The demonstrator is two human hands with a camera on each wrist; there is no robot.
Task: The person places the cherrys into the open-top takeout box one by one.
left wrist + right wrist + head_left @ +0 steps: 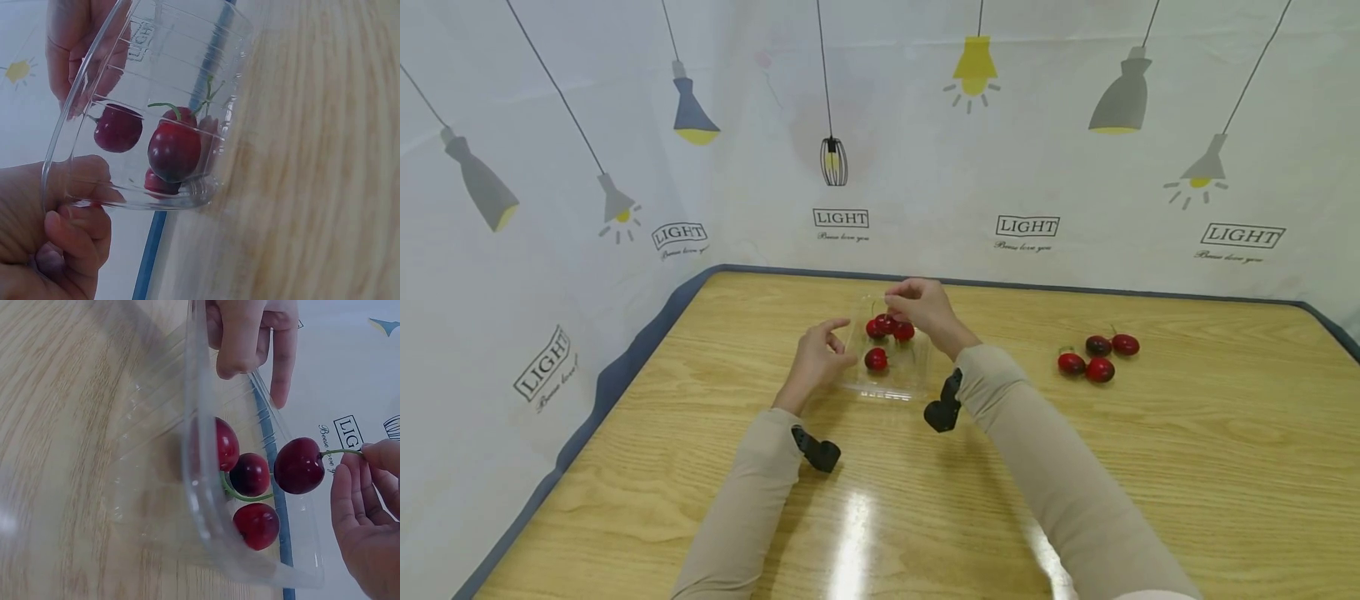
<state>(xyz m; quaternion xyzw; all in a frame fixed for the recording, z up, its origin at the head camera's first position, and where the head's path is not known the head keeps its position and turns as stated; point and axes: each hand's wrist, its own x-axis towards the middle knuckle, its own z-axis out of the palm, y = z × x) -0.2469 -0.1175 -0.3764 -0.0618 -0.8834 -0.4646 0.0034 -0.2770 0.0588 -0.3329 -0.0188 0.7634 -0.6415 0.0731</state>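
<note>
My right hand (pixel 925 308) pinches the thin green stem of a dark red cherry (pixel 300 465) between thumb and fingertip. That cherry hangs over a clear plastic container (pixel 886 394), and the right wrist view shows it above the others. Three more cherries lie inside, one (pixel 876 359) toward the front and the others farther back; a green stem (pixel 250 497) curves among them. At the container's left side is my left hand (pixel 816 354), with its thumb and index finger apart and close to the wall. Its other fingers (pixel 81 234) are bent beneath the index finger.
Several cherries (pixel 1100 370) lie in a loose group on the wooden table (pixel 1210 467), right of the container. A pale curtain (pixel 917 150) printed with lamps hangs behind and to the left, with a dark blue band (pixel 790 272) along the table's back edge.
</note>
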